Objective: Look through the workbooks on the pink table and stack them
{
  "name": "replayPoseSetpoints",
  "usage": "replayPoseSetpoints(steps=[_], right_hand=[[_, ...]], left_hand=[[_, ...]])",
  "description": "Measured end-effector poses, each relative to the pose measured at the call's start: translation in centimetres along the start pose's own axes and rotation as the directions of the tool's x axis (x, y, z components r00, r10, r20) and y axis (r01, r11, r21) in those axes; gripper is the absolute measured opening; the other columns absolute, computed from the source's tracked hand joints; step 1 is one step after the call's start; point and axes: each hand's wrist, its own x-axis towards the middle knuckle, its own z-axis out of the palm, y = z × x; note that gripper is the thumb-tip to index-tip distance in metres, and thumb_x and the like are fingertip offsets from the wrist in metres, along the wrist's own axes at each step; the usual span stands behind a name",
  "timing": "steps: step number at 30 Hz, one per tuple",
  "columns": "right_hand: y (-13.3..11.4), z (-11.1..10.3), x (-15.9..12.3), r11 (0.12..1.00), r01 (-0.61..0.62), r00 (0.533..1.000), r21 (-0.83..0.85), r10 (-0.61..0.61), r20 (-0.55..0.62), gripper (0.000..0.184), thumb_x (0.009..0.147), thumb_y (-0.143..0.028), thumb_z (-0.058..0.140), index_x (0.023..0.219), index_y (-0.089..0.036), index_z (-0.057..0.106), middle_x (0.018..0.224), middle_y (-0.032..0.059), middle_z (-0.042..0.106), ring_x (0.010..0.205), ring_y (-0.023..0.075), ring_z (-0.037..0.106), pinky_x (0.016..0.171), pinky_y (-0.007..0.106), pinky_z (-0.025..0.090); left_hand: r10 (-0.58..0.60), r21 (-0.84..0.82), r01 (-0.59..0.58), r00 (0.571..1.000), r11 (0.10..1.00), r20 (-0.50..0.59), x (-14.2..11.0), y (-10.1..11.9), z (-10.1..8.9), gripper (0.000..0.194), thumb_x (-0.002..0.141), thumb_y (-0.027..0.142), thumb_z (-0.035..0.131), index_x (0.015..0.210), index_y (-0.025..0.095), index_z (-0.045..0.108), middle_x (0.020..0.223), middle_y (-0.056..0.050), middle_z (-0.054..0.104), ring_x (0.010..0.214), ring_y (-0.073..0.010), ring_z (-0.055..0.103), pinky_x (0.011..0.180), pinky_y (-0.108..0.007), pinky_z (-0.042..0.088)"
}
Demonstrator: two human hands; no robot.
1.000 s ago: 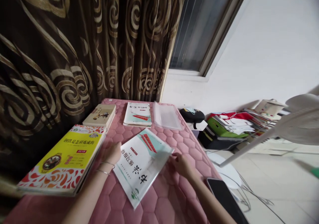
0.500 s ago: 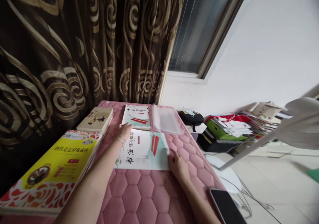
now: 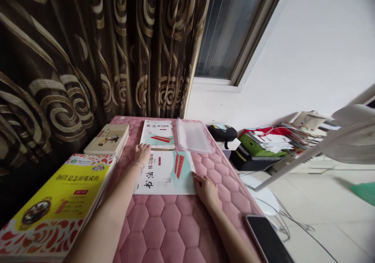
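A calligraphy workbook with a white and pale-teal cover and a red design lies flat and sideways on the pink quilted surface. My left hand grips its far left corner, fingers curled over the edge. At the right edge, my right hand has its fingers closed on the cover's side; the thumb is partly hidden. Just beyond lies a second workbook with a matching cover, its near edge close to the held one. Clear plastic book covers lie to the right of the second workbook.
On the left are a thick yellow book and a stack of smaller beige books. A phone rests at the front right edge. Beyond that edge stand a white fan, cables, and piled bags and papers. A patterned curtain hangs behind.
The view has shifted slightly, so everything sits a little further left and higher. Both hands stay at the workbook's edges, and it remains flat.
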Motion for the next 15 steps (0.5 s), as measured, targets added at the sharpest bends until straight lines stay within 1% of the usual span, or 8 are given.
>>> replayPoseSetpoints(steps=[3, 5, 6, 8, 10, 11, 12, 15], right_hand=[[0.0, 0.0, 0.0, 1.0, 0.002, 1.0, -0.014, -0.002, 0.005, 0.037, 0.096, -0.032, 0.042, 0.126, -0.032, 0.063, 0.092, 0.0054, 0.067, 0.089, 0.0219, 0.064, 0.078, 0.033, 0.042], [0.0, 0.0, 0.0, 1.0, -0.001, 1.0, -0.022, 0.002, 0.012, 0.036, 0.096, -0.033, 0.043, 0.127, -0.032, 0.063, 0.091, 0.0055, 0.067, 0.088, 0.0218, 0.064, 0.078, 0.033, 0.042], [0.0, 0.0, 0.0, 1.0, 0.001, 1.0, -0.021, -0.001, 0.015, 0.036, 0.096, -0.033, 0.043, 0.127, -0.032, 0.063, 0.092, 0.0056, 0.067, 0.089, 0.0217, 0.064, 0.079, 0.032, 0.041], [0.0, -0.1, -0.1, 1.0, 0.005, 1.0, -0.017, -0.004, 0.016, 0.036, 0.096, -0.032, 0.044, 0.127, -0.032, 0.063, 0.095, 0.0057, 0.067, 0.092, 0.0212, 0.064, 0.079, 0.031, 0.041], [-0.1, -0.3, -0.3, 1.0, 0.003, 1.0, -0.014, -0.003, 0.015, 0.035, 0.096, -0.031, 0.044, 0.126, -0.033, 0.063, 0.098, 0.0051, 0.068, 0.095, 0.0206, 0.063, 0.079, 0.03, 0.041], [-0.2, -0.3, -0.3, 1.0, -0.001, 1.0, -0.014, 0.001, 0.015, 0.035, 0.096, -0.032, 0.045, 0.127, -0.034, 0.062, 0.099, 0.0046, 0.068, 0.096, 0.0204, 0.063, 0.079, 0.03, 0.04], [-0.3, -0.4, -0.4, 1.0, -0.006, 1.0, -0.017, 0.006, 0.017, 0.035, 0.096, -0.032, 0.045, 0.127, -0.034, 0.062, 0.099, 0.0041, 0.068, 0.096, 0.0202, 0.063, 0.078, 0.029, 0.04], [-0.3, -0.3, -0.4, 0.999, -0.01, 1.0, -0.03, 0.011, 0.026, 0.035, 0.097, -0.034, 0.044, 0.127, -0.034, 0.061, 0.096, 0.0036, 0.068, 0.094, 0.0194, 0.063, 0.078, 0.029, 0.039]], left_hand=[[0.048, -0.022, -0.049, 0.998, 0.999, -0.032, -1.6, 1.1, -0.5, 0.039, 0.088, 0.003, 0.032, 0.109, 0.017, 0.062, 0.117, -0.015, 0.058, 0.117, -0.0271, 0.044, 0.102, -0.049, 0.024], [0.11, -0.051, -0.111, 0.994, 0.992, -0.019, -3.4, 2.3, -0.6, 0.038, 0.09, 0.005, 0.033, 0.106, 0.019, 0.065, 0.12, -0.013, 0.057, 0.118, -0.0266, 0.044, 0.101, -0.048, 0.025], [0.147, -0.075, -0.146, 0.989, 0.986, 0.001, -4.5, 3.0, -0.5, 0.035, 0.091, 0.008, 0.036, 0.102, 0.02, 0.067, 0.117, -0.011, 0.059, 0.116, -0.0256, 0.046, 0.099, -0.046, 0.028], [0.219, -0.133, -0.21, 0.974, 0.969, 0.055, -7.2, 4.2, -0.2, 0.027, 0.092, 0.015, 0.044, 0.092, 0.023, 0.07, 0.106, -0.006, 0.064, 0.107, -0.0219, 0.053, 0.092, -0.04, 0.034], [0.283, -0.188, -0.264, 0.956, 0.946, 0.082, -10.2, 5.0, 0.3, 0.021, 0.092, 0.021, 0.05, 0.089, 0.024, 0.071, 0.101, -0.003, 0.066, 0.101, -0.0182, 0.057, 0.088, -0.036, 0.036], [0.313, -0.215, -0.291, 0.947, 0.932, 0.072, -11.7, 5.2, 0.5, 0.019, 0.092, 0.022, 0.052, 0.091, 0.025, 0.071, 0.104, -0.002, 0.066, 0.102, -0.0178, 0.057, 0.089, -0.036, 0.036], [0.335, -0.238, -0.317, 0.941, 0.918, 0.037, -13.0, 5.2, 0.8, 0.017, 0.091, 0.022, 0.054, 0.095, 0.025, 0.07, 0.107, -0.002, 0.066, 0.103, -0.0184, 0.056, 0.09, -0.037, 0.035], [0.338, -0.24, -0.341, 0.939, 0.909, -0.056, -15.9, 4.5, 1.3, 0.019, 0.089, 0.018, 0.057, 0.104, 0.024, 0.066, 0.114, -0.002, 0.065, 0.106, -0.0199, 0.055, 0.094, -0.041, 0.032]])
